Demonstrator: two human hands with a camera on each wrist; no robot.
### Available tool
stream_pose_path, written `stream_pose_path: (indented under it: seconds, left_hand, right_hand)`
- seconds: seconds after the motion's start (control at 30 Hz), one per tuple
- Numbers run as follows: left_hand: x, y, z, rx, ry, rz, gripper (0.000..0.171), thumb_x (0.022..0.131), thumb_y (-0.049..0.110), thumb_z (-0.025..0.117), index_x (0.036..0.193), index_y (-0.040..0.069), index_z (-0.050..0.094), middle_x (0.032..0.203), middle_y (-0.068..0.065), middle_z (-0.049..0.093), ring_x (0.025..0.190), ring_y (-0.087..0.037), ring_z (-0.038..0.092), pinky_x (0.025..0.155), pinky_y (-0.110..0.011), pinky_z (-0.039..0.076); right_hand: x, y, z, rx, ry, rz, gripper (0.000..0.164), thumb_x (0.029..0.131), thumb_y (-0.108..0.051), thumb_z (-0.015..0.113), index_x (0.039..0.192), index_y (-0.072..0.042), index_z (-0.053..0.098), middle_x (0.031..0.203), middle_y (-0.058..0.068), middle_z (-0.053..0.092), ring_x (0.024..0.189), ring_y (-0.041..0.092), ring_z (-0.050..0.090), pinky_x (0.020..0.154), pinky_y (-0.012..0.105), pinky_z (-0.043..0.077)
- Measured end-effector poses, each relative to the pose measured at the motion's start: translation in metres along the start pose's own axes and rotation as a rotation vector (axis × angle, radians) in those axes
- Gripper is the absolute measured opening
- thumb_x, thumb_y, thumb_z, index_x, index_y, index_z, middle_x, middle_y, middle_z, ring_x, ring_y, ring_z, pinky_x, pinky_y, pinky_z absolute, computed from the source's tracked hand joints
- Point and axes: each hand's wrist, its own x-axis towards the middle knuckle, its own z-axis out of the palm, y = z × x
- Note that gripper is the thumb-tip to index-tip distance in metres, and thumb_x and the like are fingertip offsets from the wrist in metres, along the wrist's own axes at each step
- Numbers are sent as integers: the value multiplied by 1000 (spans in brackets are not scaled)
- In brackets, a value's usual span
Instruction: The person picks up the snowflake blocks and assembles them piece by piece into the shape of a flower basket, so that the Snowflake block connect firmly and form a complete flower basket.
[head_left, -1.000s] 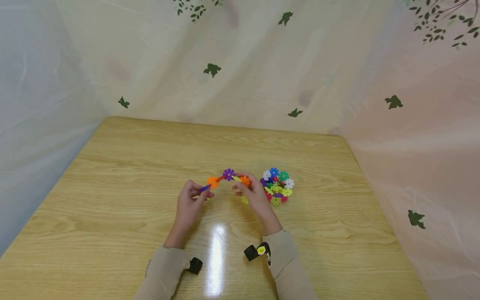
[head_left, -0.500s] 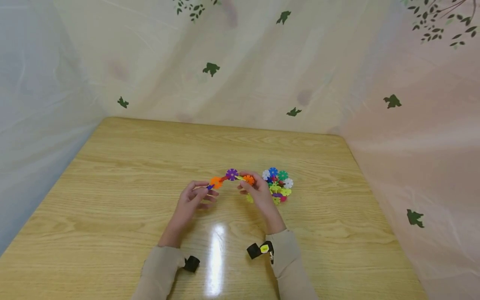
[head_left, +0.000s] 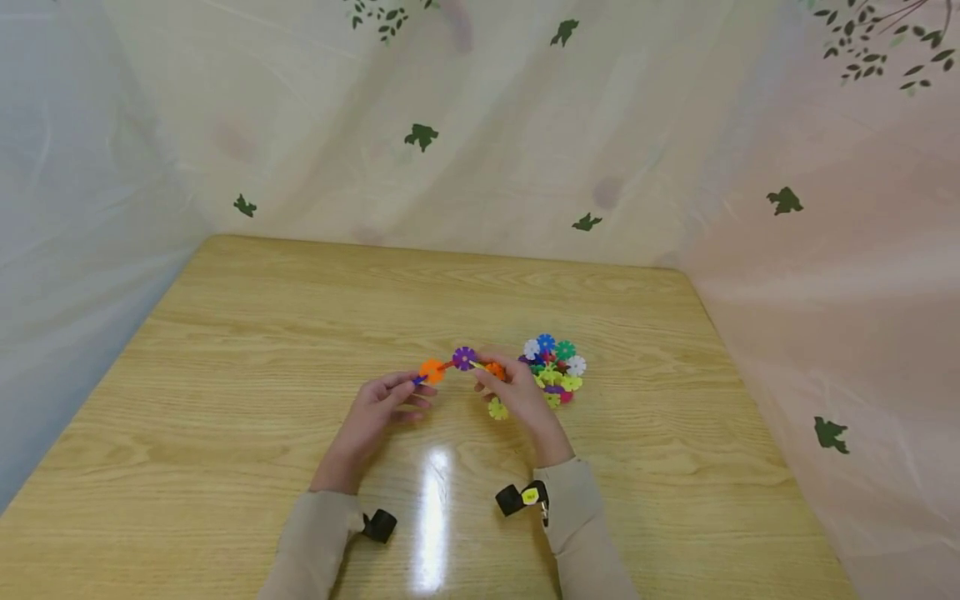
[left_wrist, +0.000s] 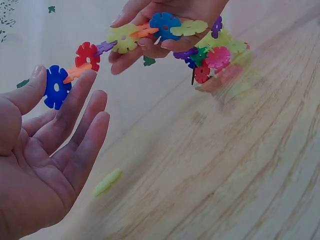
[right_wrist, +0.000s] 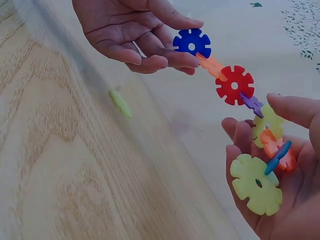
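A chain of flower-shaped interlocking discs spans both hands above the table, with a purple disc (head_left: pixel 464 359) near its middle. My left hand (head_left: pixel 378 406) pinches the dark blue disc (right_wrist: pixel 192 44) at one end between thumb and finger, other fingers spread. Beside it come an orange disc (left_wrist: pixel 78 72) and a red disc (right_wrist: pixel 235 85). My right hand (head_left: pixel 521 402) holds the other part, its thumb by a yellow disc (right_wrist: pixel 268 125). A lighter blue disc (left_wrist: pixel 165 26) and a yellow end disc (right_wrist: pixel 256 184) lie over its fingers and palm.
A pile of joined or heaped flower discs (head_left: pixel 551 372) in many colours sits right of my right hand. One loose yellow-green disc (left_wrist: pixel 108 182) lies on the wooden table (head_left: pixel 300 300). Printed fabric (head_left: pixel 495 167) hangs behind and along both sides.
Both hands have shifted slightly right with the chain, and its middle has dipped a little. The left hand's free fingers have spread. The yellow end disc shows more below the right hand.
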Motion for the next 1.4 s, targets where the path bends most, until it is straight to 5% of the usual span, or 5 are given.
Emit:
stream_pose_path:
  seconds: [0.17,0.7,0.87,1.0,1.4]
  left_hand:
    - [2,0,1,-1,16,-10,47,104,23,45,132,-15,45,95,5,73,86,-9,67,78,-25,60]
    - [3,-2,-1,33,-13,-20,42,102,16,47,131,-15,46,95,7,72,87,-7,67,79,-23,58]
    - [2,0,-3,40,-8,-28,39,101,11,48,130,-16,47,96,5,73,88,-7,67,80,-22,59]
    - [3,0,-1,53,-6,-28,38,101,9,50,128,-17,49,98,-1,73,86,-7,67,78,-21,59]
    - [5,-3,5,83,-28,-28,37,100,8,51,128,-16,51,97,-4,73,87,-9,69,78,-22,59]
  right_hand:
    - [3,-1,0,-62,-109,16,39,102,-20,51,134,0,53,94,30,60,75,23,61,72,36,61]
    - [3,-6,-8,62,-208,69,49,107,-28,31,141,6,44,118,38,54,74,12,59,80,38,61]
    - [3,-8,-9,-6,-181,72,43,106,-22,38,137,7,48,107,35,55,74,16,61,83,39,60]
    - [4,-9,-4,-121,-207,7,40,106,-26,40,125,2,60,100,29,64,69,26,55,68,28,54]
    - [8,-6,8,-227,-143,40,29,90,-33,69,114,-17,68,97,6,65,70,14,54,66,30,51]
